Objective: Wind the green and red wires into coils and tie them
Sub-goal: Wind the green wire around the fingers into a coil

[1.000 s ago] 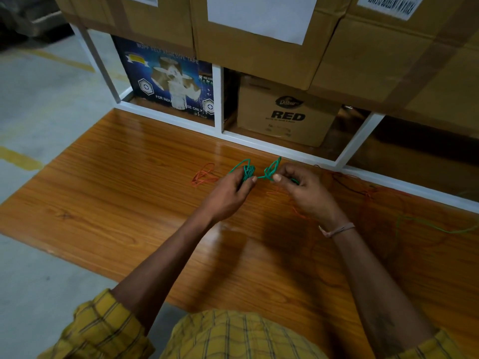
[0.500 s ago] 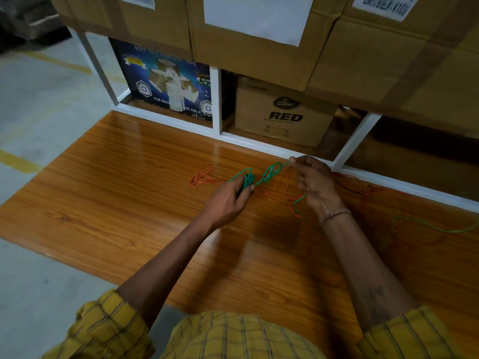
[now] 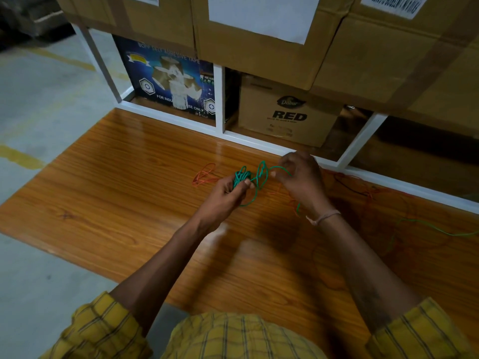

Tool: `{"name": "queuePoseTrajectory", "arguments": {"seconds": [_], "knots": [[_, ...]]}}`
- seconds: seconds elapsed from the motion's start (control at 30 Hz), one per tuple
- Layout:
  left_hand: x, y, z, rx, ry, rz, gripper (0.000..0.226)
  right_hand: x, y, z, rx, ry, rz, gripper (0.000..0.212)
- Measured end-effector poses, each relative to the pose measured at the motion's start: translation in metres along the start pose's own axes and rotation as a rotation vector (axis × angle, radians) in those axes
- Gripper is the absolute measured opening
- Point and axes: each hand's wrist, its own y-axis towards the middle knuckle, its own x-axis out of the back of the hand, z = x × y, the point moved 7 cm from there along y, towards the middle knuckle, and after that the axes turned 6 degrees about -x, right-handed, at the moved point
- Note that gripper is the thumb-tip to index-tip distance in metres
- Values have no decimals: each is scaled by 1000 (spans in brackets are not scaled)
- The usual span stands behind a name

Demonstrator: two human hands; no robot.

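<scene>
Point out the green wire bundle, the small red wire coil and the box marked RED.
green wire bundle (image 3: pixel 242 177), head view, on the loops above the left fingers.
red wire coil (image 3: pixel 204 174), head view, on its strands lying on the wooden board.
box marked RED (image 3: pixel 289 116), head view, on its printed front.

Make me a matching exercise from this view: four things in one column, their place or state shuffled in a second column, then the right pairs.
Things
1. green wire bundle
2. red wire loop
3. box marked RED
4. right hand

Places or states
A. lies loose on the wooden board, beyond the left hand
B. stands on the low shelf behind the board
C. pinched in the left hand
D. raised, pulling a green strand over to the right

Pairs: 1-C, 2-A, 3-B, 4-D
</scene>
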Motion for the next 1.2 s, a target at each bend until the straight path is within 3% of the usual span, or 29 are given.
{"name": "queuePoseTrajectory", "arguments": {"seconds": [0.07, 0.13, 0.23, 0.37, 0.6, 0.73, 0.83, 1.0, 1.2], "knots": [[1, 2, 7, 20, -8, -14, 20, 12, -12, 12, 107, -75, -150, 40], [2, 3, 11, 29, 11, -18, 20, 24, -22, 24, 205, -75, -205, 37], [1, 6, 11, 32, 28, -7, 22, 22, -31, 32, 303, 25, -53, 22], [-3, 9, 6, 37, 15, 21, 22, 5, -38, 19, 305, 51, 102, 25], [-10, 13, 7, 129, -211, 90, 26, -5, -38, 17, 379, -34, -16, 46], [-8, 14, 6, 137, -218, 128, 19, -7, -38, 18, 411, -26, -52, 31], [-2, 13, -2, 87, -71, 100, 18, -2, -40, 21, 434, 78, -72, 14], [5, 10, -5, -88, 424, 197, 18, 0, -33, 12, 158, 369, 40, 22], [-11, -5, -2, -162, 501, 348, 11, -1, 9, -35, -334, 634, 29, 40]]}}
